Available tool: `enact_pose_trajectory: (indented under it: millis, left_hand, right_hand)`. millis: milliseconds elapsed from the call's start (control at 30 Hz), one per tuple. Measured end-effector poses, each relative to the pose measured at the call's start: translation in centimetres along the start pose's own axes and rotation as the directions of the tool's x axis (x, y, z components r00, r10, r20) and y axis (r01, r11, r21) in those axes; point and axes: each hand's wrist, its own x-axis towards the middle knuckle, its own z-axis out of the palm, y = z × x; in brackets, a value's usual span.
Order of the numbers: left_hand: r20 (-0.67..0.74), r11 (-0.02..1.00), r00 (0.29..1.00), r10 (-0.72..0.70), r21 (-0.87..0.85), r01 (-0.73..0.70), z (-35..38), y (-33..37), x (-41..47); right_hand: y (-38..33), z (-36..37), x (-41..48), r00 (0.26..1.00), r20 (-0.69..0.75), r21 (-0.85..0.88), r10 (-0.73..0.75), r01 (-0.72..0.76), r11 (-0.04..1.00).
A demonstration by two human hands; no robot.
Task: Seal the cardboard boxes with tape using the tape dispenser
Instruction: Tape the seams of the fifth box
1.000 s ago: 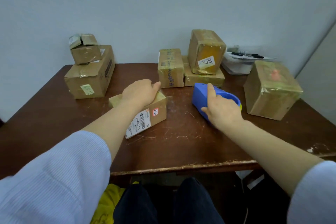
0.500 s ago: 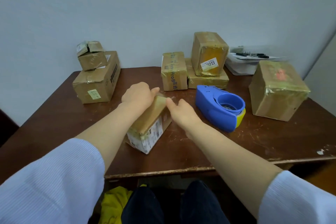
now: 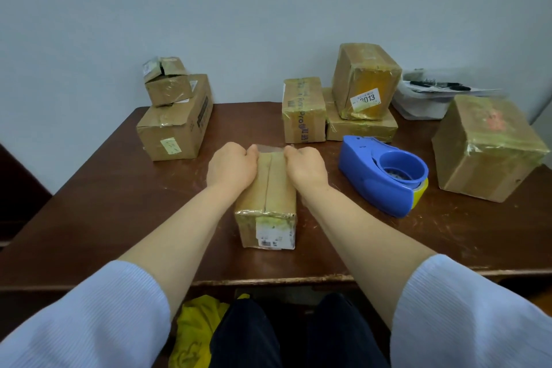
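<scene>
At frame centre we see the cardboard box [image 3: 268, 188] lying lengthwise between both hands. The left hand [image 3: 231, 169] and right hand [image 3: 304, 169] clasp its far end, fingers curled. The tape dispenser [image 3: 373, 179] stands unheld, right of centre.

Dispenser [image 3: 367, 176] is showing blue, yellow tip; box [image 3: 268, 188] tan, white label [image 3: 276, 234]; table [image 3: 119, 203] dark brown; sleeves [image 3: 89, 317] pale blue, fine-ribbed.
</scene>
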Motion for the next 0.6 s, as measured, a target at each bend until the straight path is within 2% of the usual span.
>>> enact_pose_trajectory:
  millis: [167, 200, 233, 300, 367, 433, 500, 600]
  left_hand:
    - [0.05, 0.999, 0.998, -0.027, -0.036, 0.029, -0.7, -0.2, 0.3]
    - [0.033, 1.0, 0.999, -0.012, -0.021, 0.013, -1.2, -0.4, 0.4]
    - [-0.014, 0.999, 0.999, 0.037, 0.009, -0.037, -1.7, -0.8, 0.4]
    - [-0.146, 0.974, 0.963, 0.225, 0.018, -0.225, -2.3, -1.3, 0.1]
    - [-0.224, 0.895, 0.882, 0.414, -0.074, -0.439, -2.0, -1.4, 0.0]
    - [-0.191, 0.828, 0.828, 0.528, -0.104, -0.552, -1.3, -1.2, 0.1]
    - [-0.096, 0.818, 0.823, 0.56, -0.095, -0.567, -0.7, -1.1, 0.4]
    - [0.015, 0.892, 0.901, 0.434, -0.145, -0.427, -0.6, -1.3, 0.6]
  right_hand:
    - [-0.2, -0.9, -0.5, 0.999, 0.03, 0.135, 0.017, -0.021, 0.991]
    - [0.1, -1.4, -0.5, 1.0, -0.008, 0.136, -0.03, 0.031, 0.99]
    - [0.3, -1.8, -0.7, 0.99, -0.066, 0.08, -0.125, 0.131, 0.988]
    - [0.6, -2.6, -0.8, 0.914, -0.158, -0.083, -0.373, 0.364, 0.928]
    - [0.3, -2.8, -0.8, 0.846, -0.117, -0.177, -0.52, 0.498, 0.849]
    - [-0.1, -2.5, -0.5, 0.83, -0.006, -0.234, -0.558, 0.541, 0.808]
    - [-0.2, -2.4, -0.1, 0.836, 0.083, -0.252, -0.543, 0.545, 0.8]
    - [0.0, -2.1, 0.2, 0.882, 0.083, -0.132, -0.464, 0.471, 0.872]
